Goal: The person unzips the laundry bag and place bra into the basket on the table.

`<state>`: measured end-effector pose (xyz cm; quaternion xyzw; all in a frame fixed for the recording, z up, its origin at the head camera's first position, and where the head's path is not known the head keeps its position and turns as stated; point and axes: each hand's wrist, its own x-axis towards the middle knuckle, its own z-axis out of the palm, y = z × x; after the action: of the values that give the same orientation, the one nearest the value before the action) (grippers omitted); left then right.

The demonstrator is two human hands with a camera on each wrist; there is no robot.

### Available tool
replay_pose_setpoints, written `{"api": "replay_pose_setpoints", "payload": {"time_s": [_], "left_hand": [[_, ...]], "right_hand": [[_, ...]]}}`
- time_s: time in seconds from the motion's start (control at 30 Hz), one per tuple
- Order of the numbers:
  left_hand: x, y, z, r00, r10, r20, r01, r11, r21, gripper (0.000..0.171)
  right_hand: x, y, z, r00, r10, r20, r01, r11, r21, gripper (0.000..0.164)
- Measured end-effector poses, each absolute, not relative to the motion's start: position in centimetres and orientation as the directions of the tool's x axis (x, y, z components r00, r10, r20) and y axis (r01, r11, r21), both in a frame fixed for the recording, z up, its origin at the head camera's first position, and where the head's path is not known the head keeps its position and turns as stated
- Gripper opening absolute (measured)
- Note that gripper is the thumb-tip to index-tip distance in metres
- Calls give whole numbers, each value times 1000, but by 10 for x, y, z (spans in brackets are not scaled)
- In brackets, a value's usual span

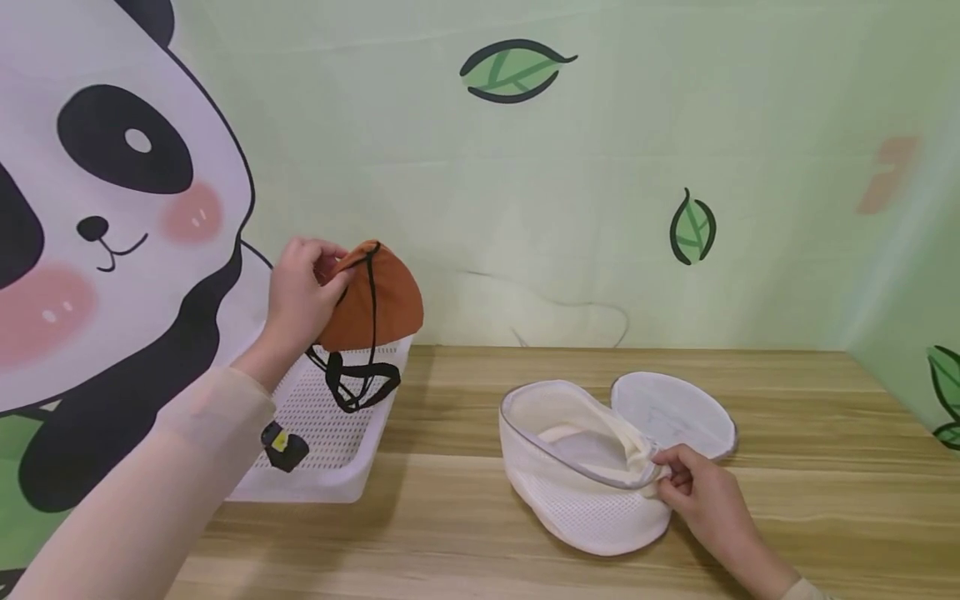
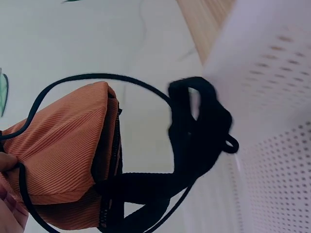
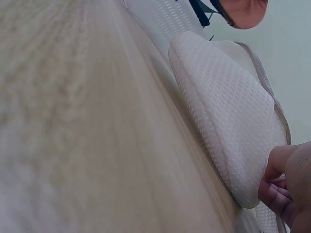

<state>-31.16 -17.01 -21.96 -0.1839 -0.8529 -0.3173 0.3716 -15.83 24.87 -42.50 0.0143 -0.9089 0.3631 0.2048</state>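
Observation:
My left hand [image 1: 303, 287] pinches an orange ribbed cloth item [image 1: 386, 304] by its upper edge, holding it above a white perforated plastic basket [image 1: 352, 487]. Black cords and a wider black strap [image 2: 194, 131] dangle from the cloth; its exact kind is unclear. To the right, a cream mesh laundry bag [image 1: 592, 508] stands on the table with its round lid [image 1: 675, 412] folded back. My right hand [image 1: 701, 500] pinches the zipped rim of that bag at its right side. In the right wrist view, the thumb and fingers meet at the mesh [image 3: 223, 107].
A small black item with a yellow patch [image 1: 285, 450] lies in the basket. The wooden table [image 1: 435, 533] runs back to a green wall cloth [image 1: 585, 208] printed with a panda and leaves.

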Motion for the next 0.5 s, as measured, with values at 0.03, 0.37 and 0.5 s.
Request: {"api": "replay_pose_setpoints", "payload": {"time_s": [0.03,0.37,0.5], "left_hand": [[-312,-172,-222,-662,88,744,546,738,398,18],[-312,-188,-246,-730,136,670,498,777,385,17],[-313,-193,-254,-744,125,656,480,783,396,18]], "right_hand": [[-158,249,-425,-917,123,380,-171,738,-653,23],[-156,250,-424,-928,125,351,-145,745,-651,23],[-156,250,-423,-931,125,343,-141,743,-654,23]]}}
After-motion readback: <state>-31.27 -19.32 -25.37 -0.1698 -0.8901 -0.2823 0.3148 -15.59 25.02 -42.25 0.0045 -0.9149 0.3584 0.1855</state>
